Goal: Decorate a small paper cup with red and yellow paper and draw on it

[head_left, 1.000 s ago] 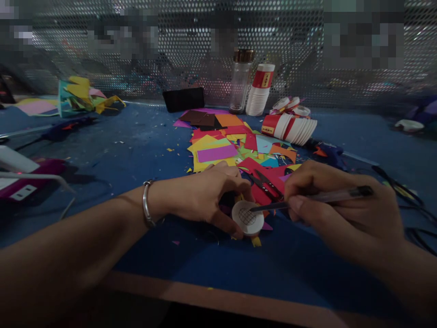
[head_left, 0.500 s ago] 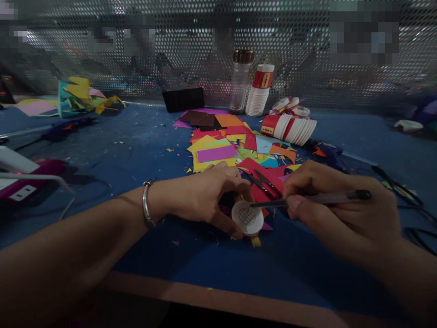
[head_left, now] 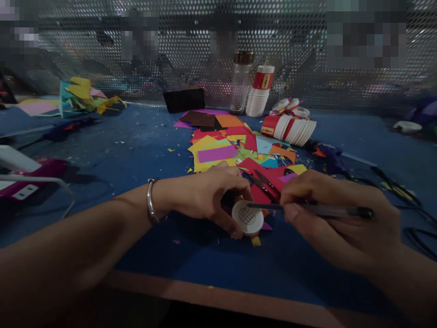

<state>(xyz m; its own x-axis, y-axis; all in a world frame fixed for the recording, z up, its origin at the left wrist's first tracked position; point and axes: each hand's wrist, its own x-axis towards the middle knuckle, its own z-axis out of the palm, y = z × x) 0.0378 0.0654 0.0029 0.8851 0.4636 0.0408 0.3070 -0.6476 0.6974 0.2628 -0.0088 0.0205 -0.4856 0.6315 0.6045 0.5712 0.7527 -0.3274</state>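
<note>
Thumb and fingers of my left hand point(head_left: 211, 196) grip the edge of a small round white piece point(head_left: 255, 224), like a cup base, which bears a dark grid drawn inside a circle. My right hand point(head_left: 334, 223) is closed round a pen point(head_left: 321, 208) with a dark cap end. The pen's tip lies at the upper part of the white disc, above the grid. Just beyond the hands, a pair of thread snips point(head_left: 264, 182) rests on red paper point(head_left: 251, 165). Part of the disc's underside is hidden by my left fingers.
Coloured paper sheets and scraps point(head_left: 216, 154) cover the table's middle. Behind stand a phone point(head_left: 184, 100), a clear bottle point(head_left: 240, 86) and stacked paper cups point(head_left: 257, 98); another cup stack point(head_left: 288, 129) lies sideways. Glue guns point(head_left: 329, 155) point(head_left: 66, 129) and a power strip point(head_left: 34, 180) flank them.
The pen tip has shifted slightly left on the disc, and the pen's rear end has dropped a little with my right hand. My left hand keeps its hold.
</note>
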